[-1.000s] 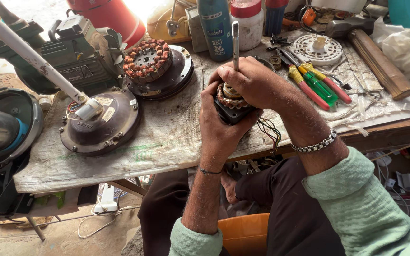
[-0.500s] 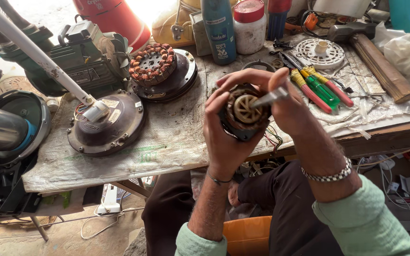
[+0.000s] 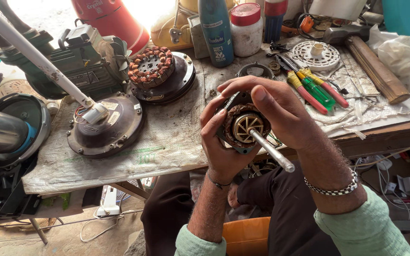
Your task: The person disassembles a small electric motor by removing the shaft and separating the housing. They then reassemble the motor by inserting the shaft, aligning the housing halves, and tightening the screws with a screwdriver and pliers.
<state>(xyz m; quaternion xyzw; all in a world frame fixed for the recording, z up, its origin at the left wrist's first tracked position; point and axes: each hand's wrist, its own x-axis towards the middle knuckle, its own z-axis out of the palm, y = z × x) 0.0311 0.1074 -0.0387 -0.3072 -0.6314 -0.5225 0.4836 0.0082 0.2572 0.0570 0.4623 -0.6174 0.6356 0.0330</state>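
Observation:
Both my hands hold a small electric motor (image 3: pixel 243 127) with copper windings and a brass hub; its steel shaft (image 3: pixel 271 151) points toward me. My left hand (image 3: pixel 219 142) cups it from below and the left. My right hand (image 3: pixel 281 111) wraps over the top and right side. The motor hangs just past the front edge of the workbench (image 3: pixel 167 142), above my lap.
On the cloth-covered bench lie a dark fan motor housing (image 3: pixel 105 125) with a white rod, a wound stator (image 3: pixel 152 66) on a round base, screwdrivers (image 3: pixel 314 87), a hammer (image 3: pixel 366 59), a white plastic disc (image 3: pixel 316 54), bottles (image 3: pixel 217 31), and a green machine (image 3: pixel 72 61).
The motor has been tilted over: its shaft pointed up a second ago and now points toward me, with the winding face visible. My hands shifted slightly right and closer.

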